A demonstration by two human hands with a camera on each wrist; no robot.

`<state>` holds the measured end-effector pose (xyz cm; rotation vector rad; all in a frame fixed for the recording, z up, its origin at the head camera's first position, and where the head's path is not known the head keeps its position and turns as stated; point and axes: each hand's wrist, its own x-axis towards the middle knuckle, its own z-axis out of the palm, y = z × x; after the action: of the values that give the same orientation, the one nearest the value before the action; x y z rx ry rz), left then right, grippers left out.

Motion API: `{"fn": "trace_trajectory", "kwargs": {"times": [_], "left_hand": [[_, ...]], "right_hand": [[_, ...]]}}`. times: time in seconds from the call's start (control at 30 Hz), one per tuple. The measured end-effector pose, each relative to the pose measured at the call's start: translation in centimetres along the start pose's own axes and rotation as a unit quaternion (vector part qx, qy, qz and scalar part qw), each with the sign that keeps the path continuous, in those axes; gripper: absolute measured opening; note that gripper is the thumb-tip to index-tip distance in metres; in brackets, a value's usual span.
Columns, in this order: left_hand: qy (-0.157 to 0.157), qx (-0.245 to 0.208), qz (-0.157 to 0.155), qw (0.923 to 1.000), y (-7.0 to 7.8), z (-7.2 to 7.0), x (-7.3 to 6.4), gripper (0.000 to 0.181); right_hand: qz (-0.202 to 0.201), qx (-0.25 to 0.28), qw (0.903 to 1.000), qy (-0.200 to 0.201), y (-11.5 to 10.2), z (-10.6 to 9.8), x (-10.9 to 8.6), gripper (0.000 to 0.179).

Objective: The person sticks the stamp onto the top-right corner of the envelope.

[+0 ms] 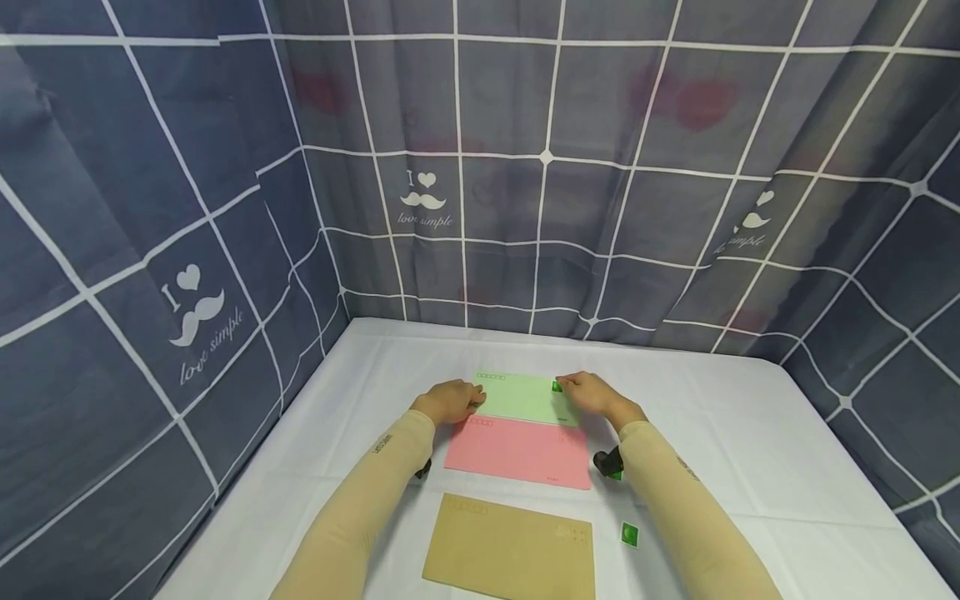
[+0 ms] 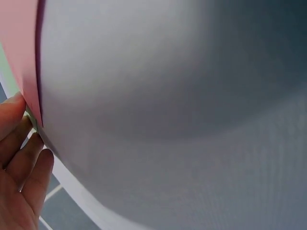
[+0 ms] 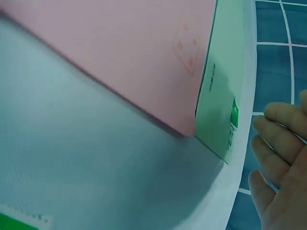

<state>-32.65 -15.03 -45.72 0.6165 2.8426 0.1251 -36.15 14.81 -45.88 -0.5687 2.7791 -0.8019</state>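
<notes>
A green envelope (image 1: 517, 398) lies at the far part of the table, its near edge meeting the pink envelope (image 1: 517, 452). My left hand (image 1: 452, 402) pinches the green envelope's left edge, the thumb above it in the left wrist view. A green stamp (image 1: 557, 387) is at that envelope's far right corner. Right beside this stamp is my right hand (image 1: 592, 393); in the right wrist view its visible fingers are loosely extended, apart from the stamp (image 3: 234, 115). The right thumb is out of that view.
A brown envelope (image 1: 513, 546) lies nearest me. To its right is a loose green stamp (image 1: 630, 535), and another stamp (image 1: 617, 476) shows partly under the right wrist camera (image 1: 607, 461). White cloth (image 1: 750, 467) covers the table, with a checked curtain (image 1: 495, 200) behind.
</notes>
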Motion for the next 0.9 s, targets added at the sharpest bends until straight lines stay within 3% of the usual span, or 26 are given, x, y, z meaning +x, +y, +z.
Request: {"fn": "trace_trajectory", "kwargs": {"times": [0.4, 0.67, 0.9], "left_hand": [[-0.006, -0.005, -0.011, 0.9999, 0.0, 0.0, 0.0, 0.044], [-0.004, 0.014, 0.0, 0.9999, -0.2, 0.1, 0.1, 0.037], [-0.004, -0.009, -0.014, 0.9999, -0.3, 0.2, 0.1, 0.044]], "right_hand": [[-0.038, -0.081, 0.9934, -0.072, -0.6, 0.4, -0.8, 0.052], [-0.024, -0.079, 0.9906, -0.109, -0.6, 0.8, -0.5, 0.056], [-0.022, -0.07, 0.99, -0.12, -0.4, 1.2, -0.3, 0.057]]}}
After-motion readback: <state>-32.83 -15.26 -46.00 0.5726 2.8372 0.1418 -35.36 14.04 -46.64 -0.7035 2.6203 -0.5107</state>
